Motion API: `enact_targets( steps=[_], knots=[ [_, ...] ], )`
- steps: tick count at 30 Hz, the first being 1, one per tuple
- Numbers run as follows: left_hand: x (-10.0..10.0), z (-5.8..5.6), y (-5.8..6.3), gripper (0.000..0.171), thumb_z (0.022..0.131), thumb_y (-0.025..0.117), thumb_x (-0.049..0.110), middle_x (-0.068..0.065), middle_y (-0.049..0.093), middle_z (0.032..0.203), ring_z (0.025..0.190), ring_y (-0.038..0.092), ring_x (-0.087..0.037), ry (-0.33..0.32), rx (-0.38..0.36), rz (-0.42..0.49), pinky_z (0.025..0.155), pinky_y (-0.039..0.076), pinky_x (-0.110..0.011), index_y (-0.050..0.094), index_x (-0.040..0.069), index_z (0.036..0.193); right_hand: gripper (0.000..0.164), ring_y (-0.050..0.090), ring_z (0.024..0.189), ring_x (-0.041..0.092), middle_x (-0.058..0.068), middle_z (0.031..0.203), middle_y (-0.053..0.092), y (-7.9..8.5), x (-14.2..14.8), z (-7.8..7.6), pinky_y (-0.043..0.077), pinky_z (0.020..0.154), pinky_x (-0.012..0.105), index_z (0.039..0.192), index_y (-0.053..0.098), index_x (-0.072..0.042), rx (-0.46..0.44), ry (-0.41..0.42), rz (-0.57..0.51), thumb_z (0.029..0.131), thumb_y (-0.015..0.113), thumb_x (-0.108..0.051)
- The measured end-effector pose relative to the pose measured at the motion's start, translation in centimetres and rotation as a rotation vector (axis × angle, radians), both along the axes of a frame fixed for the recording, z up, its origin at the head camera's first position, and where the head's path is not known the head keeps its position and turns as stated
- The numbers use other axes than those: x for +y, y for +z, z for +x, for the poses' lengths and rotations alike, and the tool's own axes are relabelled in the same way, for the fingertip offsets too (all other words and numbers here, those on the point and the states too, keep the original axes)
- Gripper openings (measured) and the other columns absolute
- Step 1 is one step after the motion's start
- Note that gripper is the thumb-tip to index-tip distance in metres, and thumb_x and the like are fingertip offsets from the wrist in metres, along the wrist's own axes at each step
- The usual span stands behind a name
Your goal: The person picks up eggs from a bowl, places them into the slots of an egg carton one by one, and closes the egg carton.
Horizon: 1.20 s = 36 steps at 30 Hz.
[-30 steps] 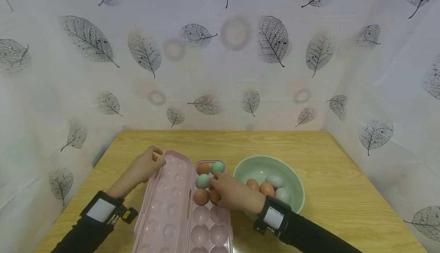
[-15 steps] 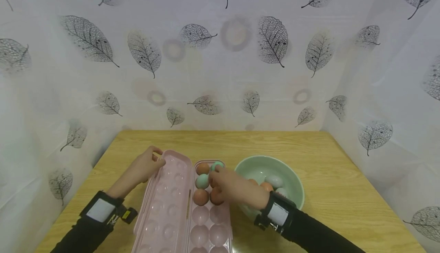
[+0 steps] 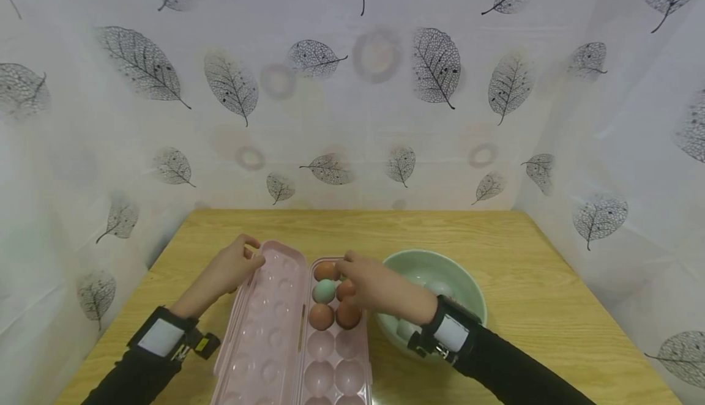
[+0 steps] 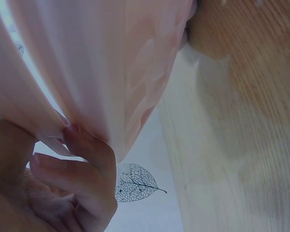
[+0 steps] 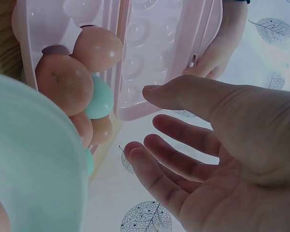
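Note:
A pink plastic egg carton lies unfolded, its dimpled lid (image 3: 272, 331) at left and its cupped base (image 3: 321, 347) at right. My left hand (image 3: 231, 267) pinches the lid's far left edge between thumb and fingers (image 4: 94, 154). Over the far end of the base is my right hand (image 3: 380, 289), fingers relaxed and apart, holding nothing. Several brown eggs (image 3: 321, 317) and a pale green egg (image 3: 324, 291) sit in the far cups. Another green egg (image 5: 89, 162), at the far right cup, is mostly hidden in the head view by the right hand.
Right of the carton stands a pale green bowl (image 3: 410, 262) with several eggs, partly covered by the right forearm. Nearer cups of the base hold no eggs. The wooden table (image 3: 529, 307) meets a leaf-patterned curtain (image 3: 352, 185) at the back.
My right hand has lifted off the eggs and shifted slightly away from me, baring a brown egg in the second row and covering the far green one. The left hand stays put.

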State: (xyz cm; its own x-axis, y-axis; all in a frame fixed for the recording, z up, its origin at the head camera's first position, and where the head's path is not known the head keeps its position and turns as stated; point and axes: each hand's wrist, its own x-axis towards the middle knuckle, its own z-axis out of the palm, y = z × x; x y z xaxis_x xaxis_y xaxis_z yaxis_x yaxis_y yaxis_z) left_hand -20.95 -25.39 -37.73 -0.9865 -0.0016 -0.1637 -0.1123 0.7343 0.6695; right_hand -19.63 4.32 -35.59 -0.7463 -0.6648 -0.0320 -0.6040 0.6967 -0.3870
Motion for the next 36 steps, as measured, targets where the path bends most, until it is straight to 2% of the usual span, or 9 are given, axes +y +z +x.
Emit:
enact_targets(
  steps=[6,13,17,20,28,36],
  knots=[
    [-0.1,0.0,0.0,0.054,0.097,0.056,0.024,-0.028,0.058,0.124,0.049,0.043,-0.011,-0.003,0.003,0.002,0.045,0.039,-0.023,0.041,-0.002,0.142,0.038,0.061,0.095,0.019,0.007,0.109,0.060,-0.4,0.5,-0.3,0.054,0.079,0.029,0.119,0.067,-0.008,0.001,0.010,-0.028,0.084,0.079,-0.014],
    [-0.1,0.1,-0.2,0.054,0.097,0.056,0.024,-0.029,0.058,0.124,0.051,0.044,-0.012,-0.006,0.000,0.004,0.045,0.040,-0.023,0.040,-0.002,0.142,0.029,0.058,0.092,0.017,0.002,0.104,0.058,-0.6,2.1,-0.5,0.052,0.080,0.030,0.114,0.067,-0.008,0.035,0.022,-0.066,0.088,0.076,-0.015],
    [-0.1,0.2,-0.2,0.054,0.097,0.056,0.024,-0.029,0.058,0.124,0.051,0.045,-0.012,-0.007,-0.001,0.003,0.045,0.040,-0.023,0.040,-0.002,0.142,0.031,0.057,0.091,0.016,0.002,0.106,0.057,-0.8,3.2,-0.8,0.052,0.079,0.031,0.115,0.066,-0.007,0.028,-0.021,-0.053,0.086,0.076,-0.013],
    [-0.1,0.2,-0.2,0.054,0.097,0.056,0.024,-0.029,0.058,0.124,0.051,0.045,-0.012,-0.006,0.002,0.005,0.045,0.040,-0.023,0.040,-0.002,0.142,0.033,0.057,0.090,0.017,0.006,0.109,0.059,-0.9,4.0,-1.2,0.052,0.078,0.033,0.116,0.065,-0.006,0.031,-0.049,-0.039,0.085,0.076,-0.009],
    [-0.1,0.0,-0.2,0.053,0.097,0.056,0.024,-0.026,0.060,0.120,0.052,0.045,-0.012,0.001,0.003,0.000,0.046,0.040,-0.022,0.042,-0.002,0.140,0.032,0.062,0.101,0.020,0.008,0.116,0.063,-0.6,6.2,-2.2,0.055,0.084,0.035,0.117,0.066,-0.011,0.000,-0.129,-0.027,0.087,0.074,-0.010],
    [-0.1,0.0,-0.1,0.053,0.097,0.056,0.025,-0.025,0.060,0.119,0.052,0.046,-0.013,-0.001,0.000,-0.009,0.046,0.040,-0.022,0.042,-0.002,0.140,0.029,0.064,0.103,0.026,0.011,0.115,0.063,-0.4,7.8,-2.9,0.054,0.087,0.038,0.114,0.066,-0.006,0.008,-0.149,-0.026,0.086,0.072,-0.009]
  ],
)
